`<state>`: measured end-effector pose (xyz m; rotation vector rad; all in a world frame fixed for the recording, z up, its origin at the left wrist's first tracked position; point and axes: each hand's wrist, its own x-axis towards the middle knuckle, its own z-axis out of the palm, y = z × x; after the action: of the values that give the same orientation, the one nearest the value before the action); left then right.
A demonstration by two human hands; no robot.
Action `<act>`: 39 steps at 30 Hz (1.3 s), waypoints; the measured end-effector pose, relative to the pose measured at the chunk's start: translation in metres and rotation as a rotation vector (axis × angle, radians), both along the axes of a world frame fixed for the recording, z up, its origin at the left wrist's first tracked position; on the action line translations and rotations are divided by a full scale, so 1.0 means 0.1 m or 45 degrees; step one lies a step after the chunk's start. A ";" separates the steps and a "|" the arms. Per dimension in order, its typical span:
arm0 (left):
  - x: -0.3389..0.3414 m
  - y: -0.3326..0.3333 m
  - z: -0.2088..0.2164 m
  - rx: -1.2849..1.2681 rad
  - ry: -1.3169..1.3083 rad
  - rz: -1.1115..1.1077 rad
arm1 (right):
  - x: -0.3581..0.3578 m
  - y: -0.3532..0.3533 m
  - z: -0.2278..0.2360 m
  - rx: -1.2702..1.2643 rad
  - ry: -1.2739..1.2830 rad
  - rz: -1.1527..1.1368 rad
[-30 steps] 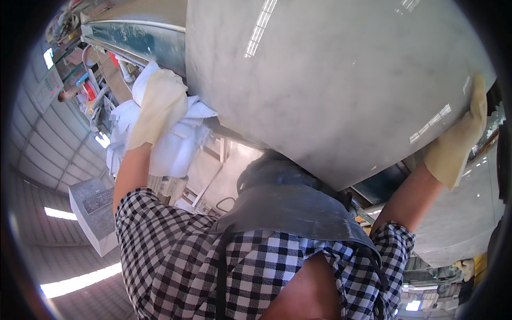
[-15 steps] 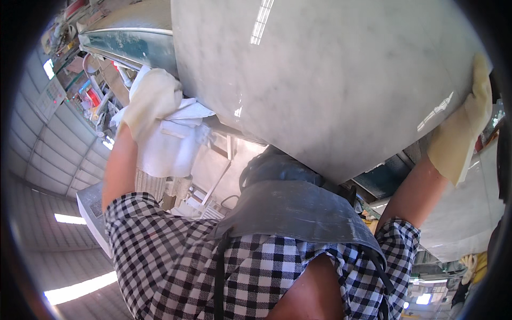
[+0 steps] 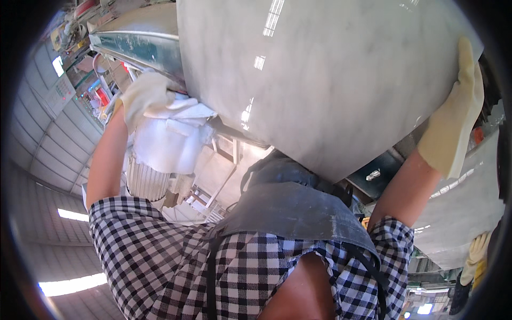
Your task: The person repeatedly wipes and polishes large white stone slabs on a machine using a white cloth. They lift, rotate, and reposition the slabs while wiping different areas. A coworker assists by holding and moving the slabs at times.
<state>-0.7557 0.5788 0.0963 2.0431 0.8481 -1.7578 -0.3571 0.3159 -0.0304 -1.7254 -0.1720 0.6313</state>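
Note:
A large glossy slab (image 3: 320,80), white with grey veining, fills the upper middle of the head view. My right hand (image 3: 469,74), in a pale rubber glove, holds its right edge; one digit lies along the face and the other fingers are partly hidden. At the slab's left edge, my left hand (image 3: 152,96) wears a similar glove and is closed on a crumpled white cloth (image 3: 168,144). The cloth drapes below that hand, close to the green-sided machine bed (image 3: 138,48). My fingertips there are hidden in its folds.
A ribbed motor-like grey body (image 3: 145,178) stands below the cloth. A second pale slab (image 3: 453,218) is at the right, with another person's gloved hand (image 3: 474,258) near its lower edge. Tools and a red item (image 3: 102,96) clutter the left side.
The view has shifted slightly. My left hand, with the cloth, stays at the slab's left edge, and my right hand keeps its hold. The other person's glove shows more fully.

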 end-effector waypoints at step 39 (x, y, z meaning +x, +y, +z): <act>-0.24 -0.25 -0.27 -0.096 -0.162 -0.579 | 0.06 0.03 0.05 -0.048 0.142 -0.047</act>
<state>-0.7792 0.5535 0.0690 2.4021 0.2853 -1.8113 -0.3510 0.3192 -0.0256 -1.7205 -0.0502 0.7055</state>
